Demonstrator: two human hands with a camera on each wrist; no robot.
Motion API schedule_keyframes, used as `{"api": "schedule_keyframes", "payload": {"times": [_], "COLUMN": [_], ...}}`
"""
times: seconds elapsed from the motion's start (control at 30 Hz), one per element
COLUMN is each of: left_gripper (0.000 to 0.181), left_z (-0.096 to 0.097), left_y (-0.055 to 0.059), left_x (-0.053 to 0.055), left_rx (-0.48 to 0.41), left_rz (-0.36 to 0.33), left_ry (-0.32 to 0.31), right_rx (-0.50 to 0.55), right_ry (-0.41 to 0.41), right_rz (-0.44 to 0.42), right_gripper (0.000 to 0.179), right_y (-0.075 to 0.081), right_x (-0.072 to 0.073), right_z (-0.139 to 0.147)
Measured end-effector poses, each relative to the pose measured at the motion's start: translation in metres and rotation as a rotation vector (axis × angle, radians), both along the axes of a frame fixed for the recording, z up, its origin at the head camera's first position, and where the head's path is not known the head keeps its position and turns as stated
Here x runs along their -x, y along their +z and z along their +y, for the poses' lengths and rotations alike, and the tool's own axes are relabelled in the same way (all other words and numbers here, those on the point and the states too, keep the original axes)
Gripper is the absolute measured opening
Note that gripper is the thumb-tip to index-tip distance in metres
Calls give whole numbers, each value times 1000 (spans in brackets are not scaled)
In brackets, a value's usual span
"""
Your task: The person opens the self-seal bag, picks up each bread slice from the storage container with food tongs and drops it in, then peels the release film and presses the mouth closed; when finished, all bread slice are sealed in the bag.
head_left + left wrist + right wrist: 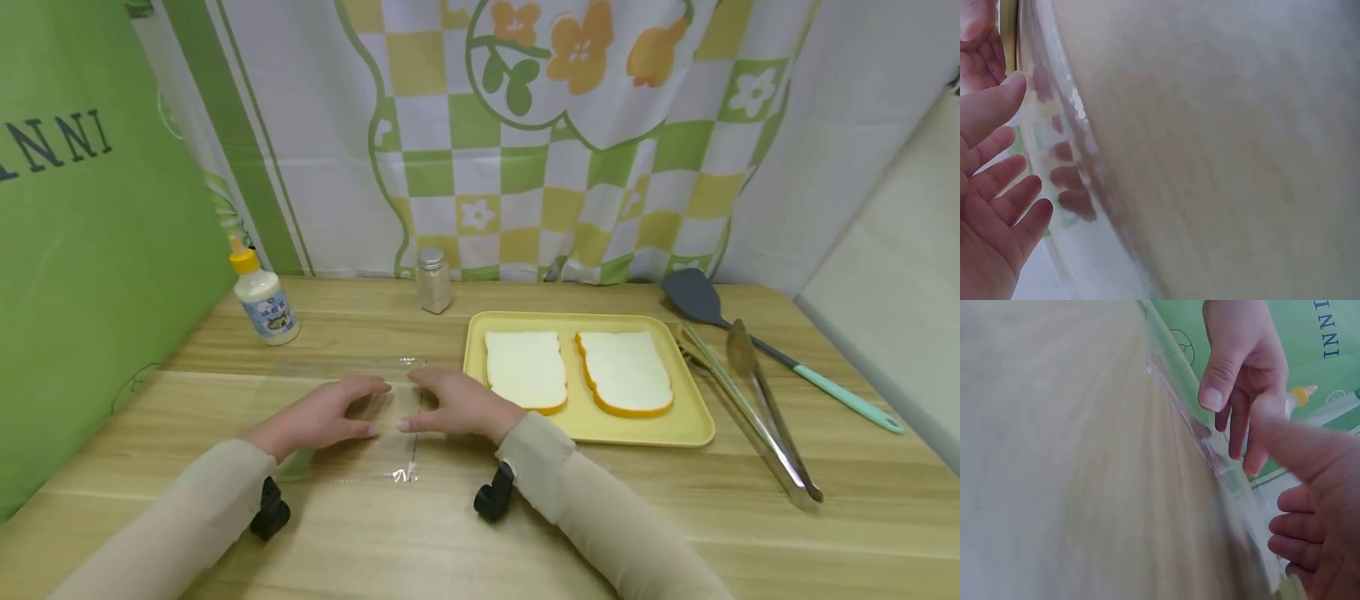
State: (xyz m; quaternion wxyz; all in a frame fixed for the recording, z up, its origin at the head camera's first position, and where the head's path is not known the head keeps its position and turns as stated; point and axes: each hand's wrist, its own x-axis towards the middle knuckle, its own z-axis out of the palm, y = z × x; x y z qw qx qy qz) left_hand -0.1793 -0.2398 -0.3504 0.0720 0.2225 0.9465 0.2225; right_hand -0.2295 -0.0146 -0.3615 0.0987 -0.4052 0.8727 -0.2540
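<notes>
A clear, glossy flat sheet lies on the wooden table in front of me, its shiny edges catching the light. Over it, my left hand hovers with spread, relaxed fingers and holds nothing. My right hand faces it from the right, above the sheet's right edge, thumb and fingers apart and also without anything in them. The two thumb tips point at each other with a small gap between. In the left wrist view, the left fingers are loosely extended above the sheet, which mirrors them.
Right of the hands, a yellow tray bears two bread slices. Metal tongs and a grey spatula with a mint handle lie beyond it. A yellow-capped squeeze bottle and a shaker jar stand at the back.
</notes>
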Motion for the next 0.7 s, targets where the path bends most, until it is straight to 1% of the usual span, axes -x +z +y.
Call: {"api": "schedule_keyframes", "payload": {"times": [0.13,0.33,0.4,0.5,0.7], "left_gripper": [60,66,65,64,66], "left_z": [2,8,9,9,8], "left_y": [-2,-1,0,0,-1], "left_x": [4,6,6,7,8], "left_rx": [-11,12,18,14,13], "left_rz": [-41,-117,-124,-143,-178], "left_ry": [16,3,-9,-3,-2], "right_rx": [-37,-79,-82,-80,-107], "right_ry": [2,-35,-46,-57,-50], "right_rz": [49,49,60,70,110], "right_gripper": [72,71,71,70,60], "right_y": [-3,-3,-2,-2,-2], "right_x": [1,-1,-1,-2,-2], "right_z": [-5,-10,-11,-12,-12]}}
